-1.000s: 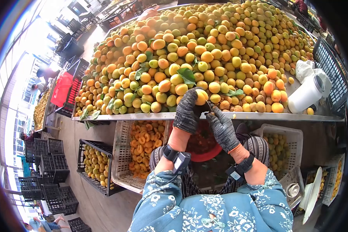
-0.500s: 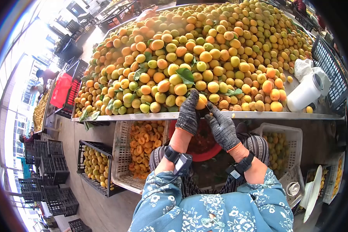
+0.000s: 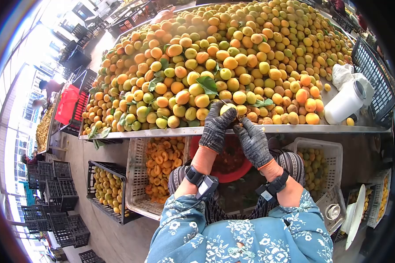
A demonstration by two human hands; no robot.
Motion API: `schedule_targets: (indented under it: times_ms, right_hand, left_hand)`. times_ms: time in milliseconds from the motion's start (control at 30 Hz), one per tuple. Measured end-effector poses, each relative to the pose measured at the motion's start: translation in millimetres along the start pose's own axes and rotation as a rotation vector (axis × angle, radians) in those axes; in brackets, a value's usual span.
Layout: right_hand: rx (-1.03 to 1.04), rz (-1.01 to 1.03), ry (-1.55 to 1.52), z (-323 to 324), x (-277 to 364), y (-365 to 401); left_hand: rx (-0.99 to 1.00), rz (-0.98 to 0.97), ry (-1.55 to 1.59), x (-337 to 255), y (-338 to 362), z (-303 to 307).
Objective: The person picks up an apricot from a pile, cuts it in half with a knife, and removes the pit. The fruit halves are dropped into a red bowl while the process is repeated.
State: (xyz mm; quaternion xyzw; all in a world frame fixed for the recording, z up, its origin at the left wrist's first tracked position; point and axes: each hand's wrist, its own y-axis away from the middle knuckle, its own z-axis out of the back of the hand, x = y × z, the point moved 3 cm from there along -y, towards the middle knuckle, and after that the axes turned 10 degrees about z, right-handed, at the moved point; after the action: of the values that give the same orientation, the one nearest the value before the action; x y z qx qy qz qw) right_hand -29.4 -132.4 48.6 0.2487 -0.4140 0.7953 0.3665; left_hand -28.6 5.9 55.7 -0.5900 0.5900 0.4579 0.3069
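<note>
My left hand (image 3: 217,126), in a dark grey knit glove, grips a yellow apricot (image 3: 227,109) just over the table's metal front edge (image 3: 171,132). Close beside it, my right hand (image 3: 253,141) wears a matching glove, its fingers pinched together near the apricot's lower side. I cannot tell what is between those fingers. A large heap of apricots (image 3: 184,74), yellow, orange and greenish, covers the table beyond both hands. One broad green leaf (image 3: 207,85) lies on the heap. Below my hands is a red basin (image 3: 231,177) with dark reddish contents, partly hidden by my wrists.
Left of my knees, a white crate (image 3: 136,184) holds halved apricots (image 3: 160,164). Beside it stands a black crate (image 3: 102,201) of whole apricots. Another white crate (image 3: 335,151) is at my right. A white jug (image 3: 343,105) lies on the table's right end.
The apricot has turned in my left hand and now shows a paler yellow side. My right fingers have shifted slightly down from its top right side.
</note>
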Motion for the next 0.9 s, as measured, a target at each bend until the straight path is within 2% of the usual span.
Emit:
schedule_targets:
  times_ms: [133,200,333,367,433,567,667,700,767,900]
  right_hand:
    - [0.004,-0.039,0.054,0.1,-0.2,1.1]
    - [-0.033,-0.019,0.087,-1.0,-0.3,1.3]
    - [0.091,-0.021,0.227,6.4,13.1,-3.2]
    - [0.130,0.001,0.269,4.8,14.5,-1.3]
    - [0.176,0.057,0.345,0.9,10.6,-0.8]
    - [0.187,0.011,0.305,-3.7,11.0,-2.1]
    - [-0.006,-0.078,-0.172,-9.1,12.3,-1.3]
    - [-0.007,-0.080,-0.173,-11.4,12.4,-1.6]
    - [-0.026,-0.196,-0.521,-18.9,8.8,-1.5]
    - [-0.040,-0.083,-0.576,-18.6,10.5,-6.2]
  left_hand:
    - [-0.036,0.034,0.036,17.6,-8.7,8.0]
    - [-0.099,0.061,0.222,28.2,-12.6,12.2]
    - [-0.157,0.313,0.368,12.0,4.1,-4.7]
    - [-0.099,0.317,0.353,15.5,3.5,-0.8]
    - [-0.111,0.257,0.350,28.2,-4.1,7.5]
    - [-0.143,0.260,0.359,30.4,-8.3,12.6]
    - [-0.135,0.246,0.415,26.4,-4.9,5.4]
    - [-0.135,0.247,0.414,23.4,-3.4,4.4]
    - [-0.053,0.354,0.463,19.0,-0.4,0.5]
    - [0.060,0.382,0.503,17.0,-3.9,-1.1]
